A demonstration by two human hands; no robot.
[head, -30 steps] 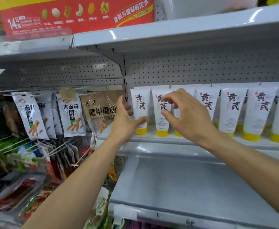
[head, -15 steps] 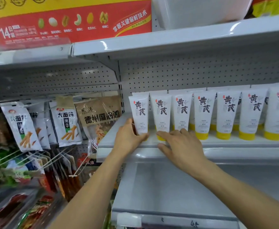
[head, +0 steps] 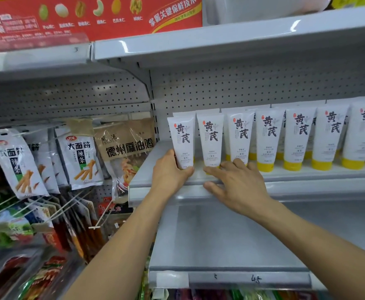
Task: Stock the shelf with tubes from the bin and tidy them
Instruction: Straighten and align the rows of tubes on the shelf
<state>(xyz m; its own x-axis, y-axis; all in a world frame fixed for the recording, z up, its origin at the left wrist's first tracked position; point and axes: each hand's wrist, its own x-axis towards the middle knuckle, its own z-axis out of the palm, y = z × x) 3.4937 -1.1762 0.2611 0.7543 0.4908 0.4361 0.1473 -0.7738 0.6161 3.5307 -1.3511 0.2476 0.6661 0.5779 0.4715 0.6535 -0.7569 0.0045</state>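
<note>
Labels: each tube in the row of tubes (head: 300, 137) carries large black characters 黄芪 on white, with a small red seal mark at their upper left. The fine print lower down is too small to read. The red box (head: 90, 16) on the top level reads 14日 and, on a yellow band, 掌握关键保鲜技术, beside a line of nut pictures. The hanging snack packets (head: 80, 156) at left read 大面筋 辣条. The brown packet (head: 127, 148) next to them reads 德州麻油鸡. The price rail (head: 256, 278) on the lower shelf (head: 220, 234) bears a handwritten "45".

Setting: shop aisle with pale grey metal shelving and a perforated back panel (head: 242, 87). The tubes stand on the middle shelf (head: 307, 182), with the front rank near its front edge and a second rank close behind.

Orientation: tubes upright, long axis vertical. Yellow caps sit down on the shelf, flat crimped ends point up, and the printed faces are toward the camera.

Hands: the left hand (head: 170, 172) grips the leftmost tube (head: 182, 137) at its lower end, thumb curled across the front at the cap; its fingers behind are out of sight. The right hand (head: 240, 185) holds nothing, fingers spread and nearly straight. Its fingertips touch the bases of the second tube (head: 210, 137) and third tube (head: 240, 135), and its thumb lies along the shelf's front lip.
</note>
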